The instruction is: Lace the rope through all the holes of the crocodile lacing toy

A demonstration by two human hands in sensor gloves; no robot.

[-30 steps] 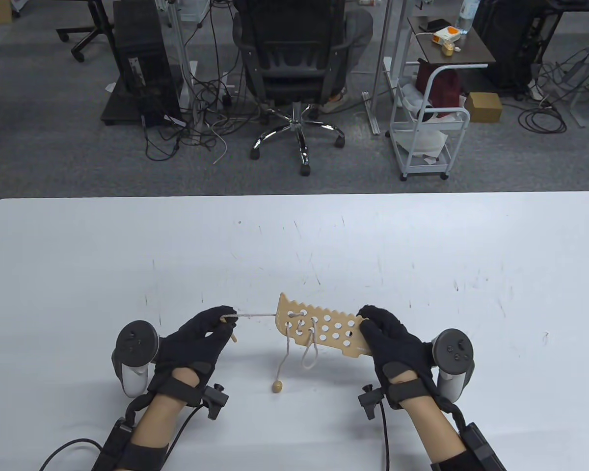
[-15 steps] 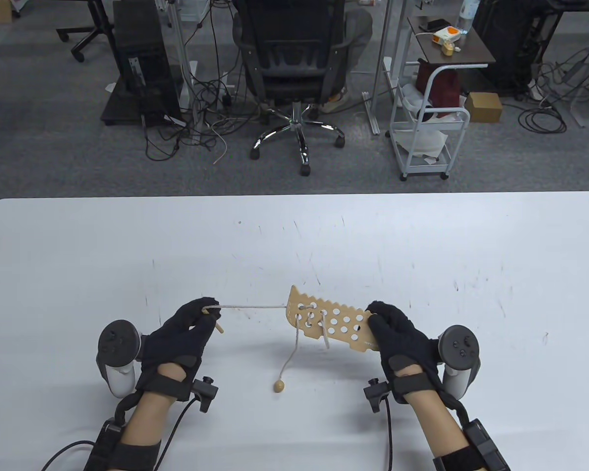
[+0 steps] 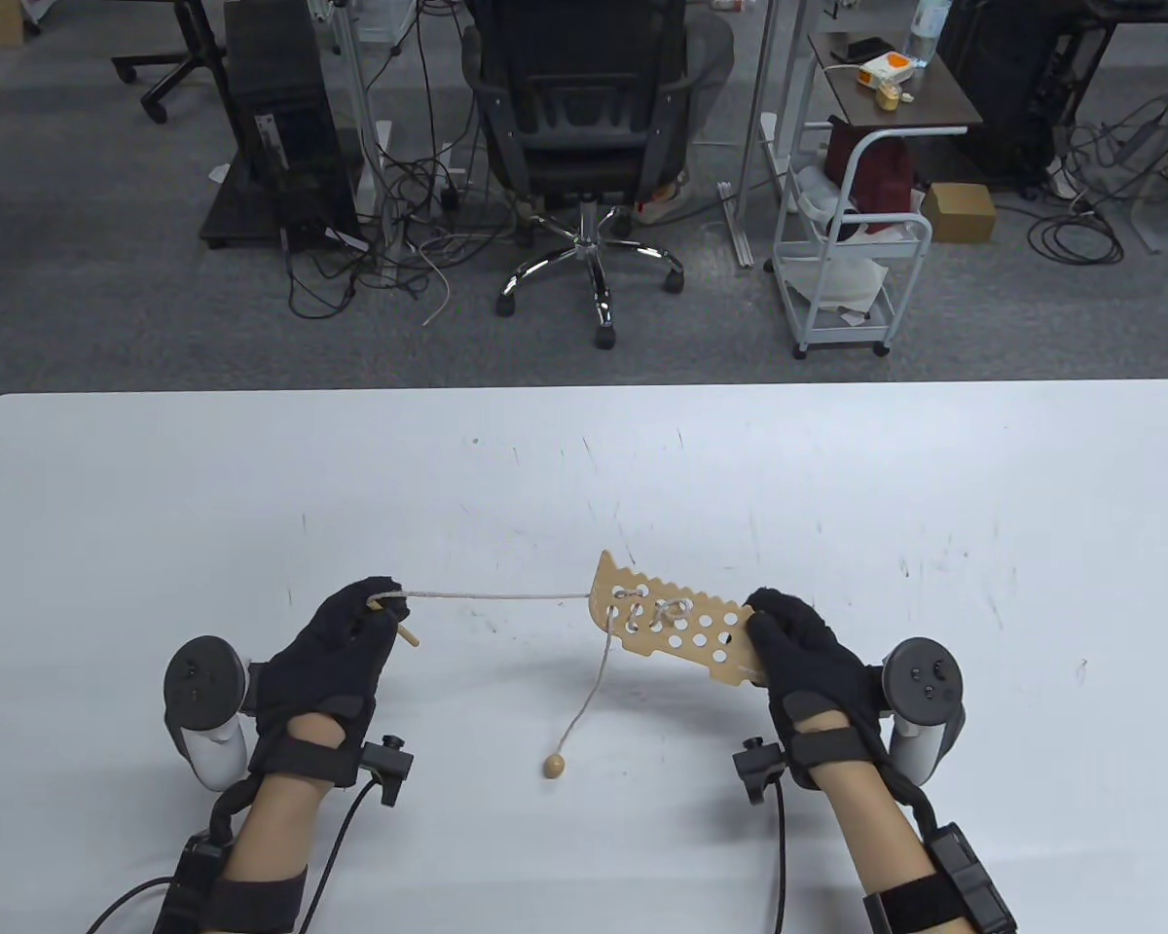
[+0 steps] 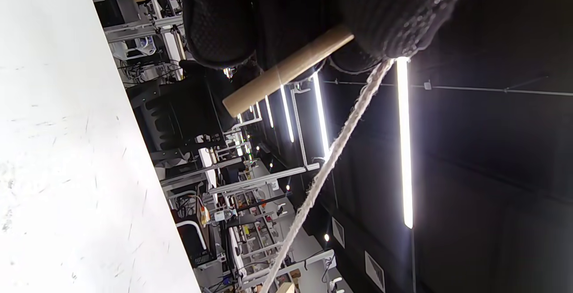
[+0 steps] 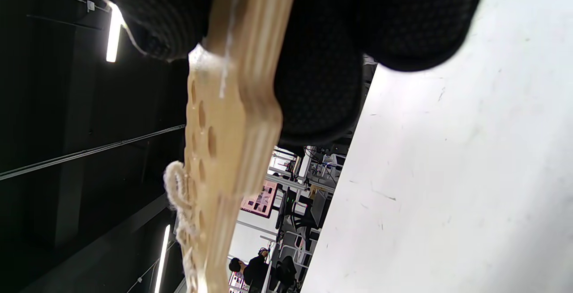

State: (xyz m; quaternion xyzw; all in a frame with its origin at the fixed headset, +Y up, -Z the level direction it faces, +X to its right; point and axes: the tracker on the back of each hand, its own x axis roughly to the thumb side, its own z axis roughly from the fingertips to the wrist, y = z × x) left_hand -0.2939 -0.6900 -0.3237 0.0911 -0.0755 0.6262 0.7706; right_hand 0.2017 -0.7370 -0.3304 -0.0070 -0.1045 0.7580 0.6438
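The wooden crocodile lacing board [image 3: 676, 628] is held above the table, tilted, its toothed edge facing away. My right hand [image 3: 793, 637] grips its right end; in the right wrist view the board [image 5: 228, 118] runs edge-on from the gloved fingers [image 5: 322, 82]. A pale rope [image 3: 496, 594] runs taut from a hole at the board's left end to my left hand [image 3: 355, 628], which pinches the wooden needle [image 3: 405, 634]. The needle [image 4: 286, 71] and rope [image 4: 331, 158] show below the left fingertips. The rope's other end hangs down to a wooden bead [image 3: 554, 766] on the table.
The white table [image 3: 837, 467] is scuffed with dark marks. Beyond its far edge stand an office chair [image 3: 584, 126], a computer tower [image 3: 277, 117], floor cables and a white cart [image 3: 852, 263].
My left hand has pulled the needle leftward, drawing the rope taut and taking up the slack loops under the board. My right hand has carried the board right and slightly away.
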